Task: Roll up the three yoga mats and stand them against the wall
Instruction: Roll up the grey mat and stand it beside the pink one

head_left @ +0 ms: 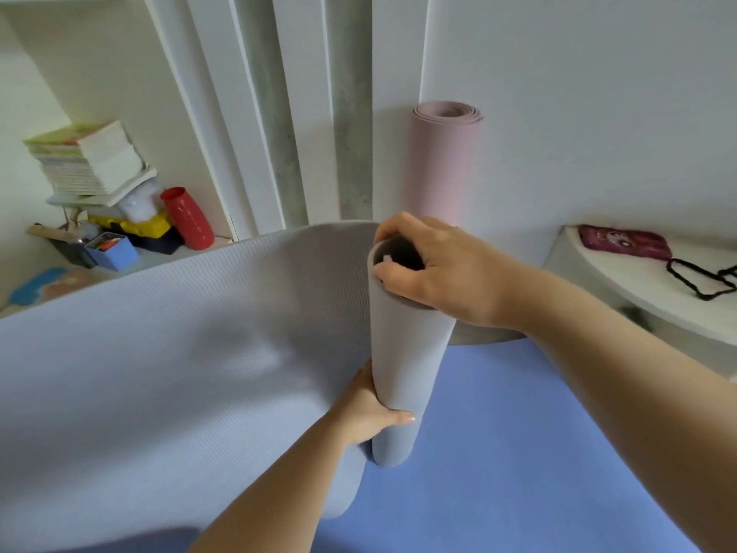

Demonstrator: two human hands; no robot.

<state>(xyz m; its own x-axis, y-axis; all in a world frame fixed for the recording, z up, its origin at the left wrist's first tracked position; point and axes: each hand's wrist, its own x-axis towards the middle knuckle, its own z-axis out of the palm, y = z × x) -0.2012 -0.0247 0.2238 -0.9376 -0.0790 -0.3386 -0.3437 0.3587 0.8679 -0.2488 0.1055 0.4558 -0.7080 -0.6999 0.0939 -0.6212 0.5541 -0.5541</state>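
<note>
A grey-blue yoga mat (pixel 402 365) stands on end, partly rolled; its loose length (pixel 159 353) sweeps off to the left. My right hand (pixel 430 269) grips the roll's top rim, fingers curled into the opening. My left hand (pixel 371 413) grips the roll lower down, thumb across its front. A pink mat (pixel 440 161), fully rolled, stands upright against the white wall behind. A blue mat (pixel 518 453) lies flat on the floor under the roll.
Stacked books (pixel 87 157), a red vase (pixel 187 219) and boxes of clutter (pixel 111 249) sit at the left wall. A white shelf (pixel 638 281) on the right carries a magenta pouch (pixel 622 241) and a black cord. White panels and a grey pillar (pixel 351 133) stand behind.
</note>
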